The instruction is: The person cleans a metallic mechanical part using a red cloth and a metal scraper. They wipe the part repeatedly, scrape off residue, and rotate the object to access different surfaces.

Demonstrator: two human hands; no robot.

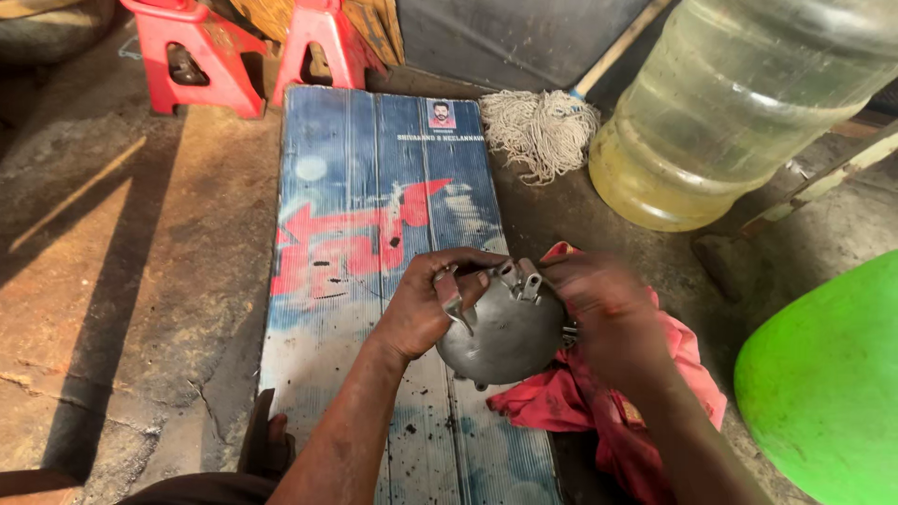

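Left hand [426, 304] fingers are curling around the left rim of a grey metal engine cover [505, 332], gripping it at lower centre. The right hand [603, 309], blurred, is clasping its right edge over a pink rag [599, 402]. Beneath, a blue-and-red board [365, 215] is offering open room toward the upper left; a green tub [828, 388] is crowding the right edge.

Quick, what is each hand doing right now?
Left hand: closed on the round grey metal cover.
Right hand: blurred, against the cover's right side above the red cloth; grip cannot be told.
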